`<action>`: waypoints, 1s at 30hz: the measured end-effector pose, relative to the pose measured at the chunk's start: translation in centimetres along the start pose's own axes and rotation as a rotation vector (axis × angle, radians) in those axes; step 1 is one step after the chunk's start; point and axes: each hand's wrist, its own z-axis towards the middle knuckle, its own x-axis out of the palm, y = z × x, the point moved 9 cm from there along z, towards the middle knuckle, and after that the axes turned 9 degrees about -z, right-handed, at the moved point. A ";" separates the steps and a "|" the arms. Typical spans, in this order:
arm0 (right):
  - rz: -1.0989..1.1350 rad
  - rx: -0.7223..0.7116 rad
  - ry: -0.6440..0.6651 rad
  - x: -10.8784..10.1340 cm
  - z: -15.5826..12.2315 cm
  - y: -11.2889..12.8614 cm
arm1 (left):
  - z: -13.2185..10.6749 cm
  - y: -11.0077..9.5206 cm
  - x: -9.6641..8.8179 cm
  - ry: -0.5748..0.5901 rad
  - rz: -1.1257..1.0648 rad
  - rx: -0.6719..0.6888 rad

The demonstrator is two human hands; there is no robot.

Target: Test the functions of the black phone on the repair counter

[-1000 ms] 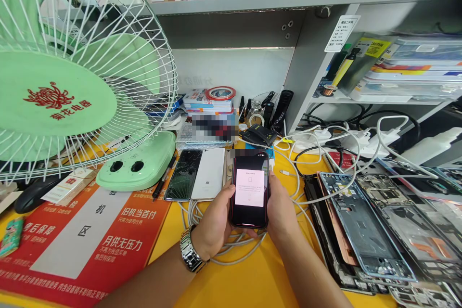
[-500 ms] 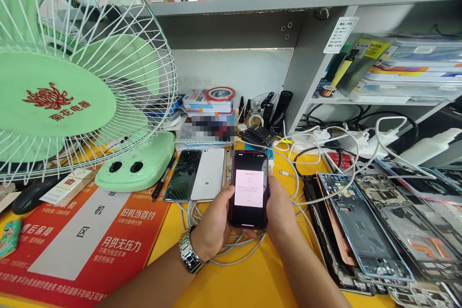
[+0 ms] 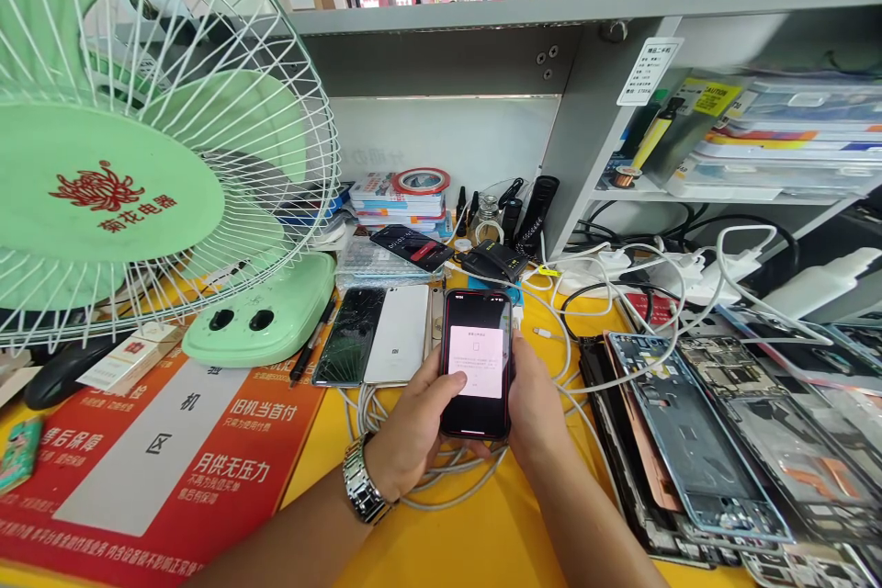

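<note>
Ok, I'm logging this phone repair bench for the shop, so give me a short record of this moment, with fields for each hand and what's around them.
Left hand: grips the phone's left side, thumb over the screen; silver link watch on the wrist
Right hand: grips the phone's right side
Held item: black smartphone with a red edge, pale dialog on screen
Beside it: cracked black phone, white Mi phone
Under the hands: white cables on a yellow table
Also there: green desk fan, stripped phone frames
</note>
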 end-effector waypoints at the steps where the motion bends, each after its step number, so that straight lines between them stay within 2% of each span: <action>1: 0.003 0.000 -0.002 0.0 0.0 0.0 | 0.0 0.0 0.0 0.000 0.000 -0.001; 12: 0.034 0.043 -0.018 0.1 -0.3 0.1 | 0.1 -0.1 0.0 -0.001 0.002 -0.001; 30: 0.023 0.007 0.013 0.3 -0.1 0.1 | 0.0 0.0 -0.1 -0.020 -0.005 -0.004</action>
